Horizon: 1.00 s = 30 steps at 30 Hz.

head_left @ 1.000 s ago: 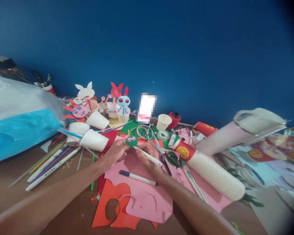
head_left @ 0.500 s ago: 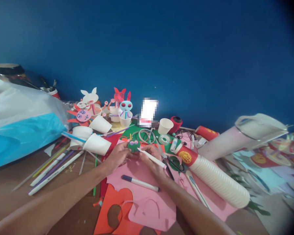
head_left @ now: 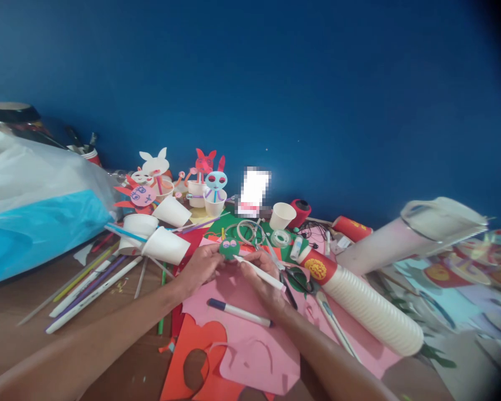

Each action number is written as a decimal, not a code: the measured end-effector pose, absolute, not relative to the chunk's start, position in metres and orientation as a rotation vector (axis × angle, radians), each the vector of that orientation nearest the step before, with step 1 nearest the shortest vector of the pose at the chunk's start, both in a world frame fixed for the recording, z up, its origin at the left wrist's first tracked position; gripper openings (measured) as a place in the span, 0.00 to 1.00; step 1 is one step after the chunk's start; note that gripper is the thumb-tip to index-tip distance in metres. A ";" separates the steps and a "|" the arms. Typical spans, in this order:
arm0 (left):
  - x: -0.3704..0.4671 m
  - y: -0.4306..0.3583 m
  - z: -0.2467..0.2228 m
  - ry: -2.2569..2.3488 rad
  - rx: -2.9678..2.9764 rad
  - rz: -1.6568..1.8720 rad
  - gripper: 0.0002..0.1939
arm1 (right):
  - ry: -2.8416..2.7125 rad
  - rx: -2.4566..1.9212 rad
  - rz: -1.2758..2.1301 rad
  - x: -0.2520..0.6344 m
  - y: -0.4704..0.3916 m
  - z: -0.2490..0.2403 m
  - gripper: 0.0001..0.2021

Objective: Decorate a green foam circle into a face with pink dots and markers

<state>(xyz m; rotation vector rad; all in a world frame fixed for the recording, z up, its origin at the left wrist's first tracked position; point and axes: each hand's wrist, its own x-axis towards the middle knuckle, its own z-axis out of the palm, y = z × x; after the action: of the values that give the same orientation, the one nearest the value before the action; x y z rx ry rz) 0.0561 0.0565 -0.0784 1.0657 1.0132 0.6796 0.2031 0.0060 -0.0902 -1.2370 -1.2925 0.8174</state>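
Observation:
Between finger and thumb, my left hand [head_left: 204, 267] grips a small green paper face [head_left: 229, 250] with two pinkish eyes drawn on it. My right hand [head_left: 262, 273] is closed around a white felt-tip marker [head_left: 264, 273], its tip at the lower right edge of the face. Whether the tip touches the paper I cannot tell. Below both hands lies pink paper [head_left: 242, 295], and on it rests another marker with a dark blue cap [head_left: 240, 313]. Scissors [head_left: 294, 278] with dark handles lie just right of my right hand.
A long stack of paper cups [head_left: 371, 303] slants across the right side. White cups [head_left: 167, 245] and paper animal figures [head_left: 216, 181] stand at the back left, near several markers [head_left: 92, 295]. Orange cut paper [head_left: 179, 362] lies in front. A plastic bag [head_left: 37, 206] bulges at far left.
Both hands keep their grips on the face and marker and stay almost where they were. The view has shifted very slightly.

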 end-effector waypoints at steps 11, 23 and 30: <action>0.055 0.057 -0.084 1.007 1.100 0.674 0.10 | -1.300 -1.361 0.713 0.204 0.008 -0.093 0.05; 0.057 0.054 -0.083 0.996 1.121 0.703 0.07 | -1.544 -1.483 0.484 0.207 0.006 -0.099 0.08; 0.056 0.055 -0.090 0.980 1.149 0.707 0.07 | -1.565 -1.465 0.425 0.207 0.008 -0.105 0.07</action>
<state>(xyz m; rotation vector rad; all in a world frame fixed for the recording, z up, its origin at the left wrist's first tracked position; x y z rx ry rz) 0.0564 0.0547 -0.0897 1.1485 0.9801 0.7070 0.2069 0.0076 -0.1053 -1.4649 -1.5652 0.4249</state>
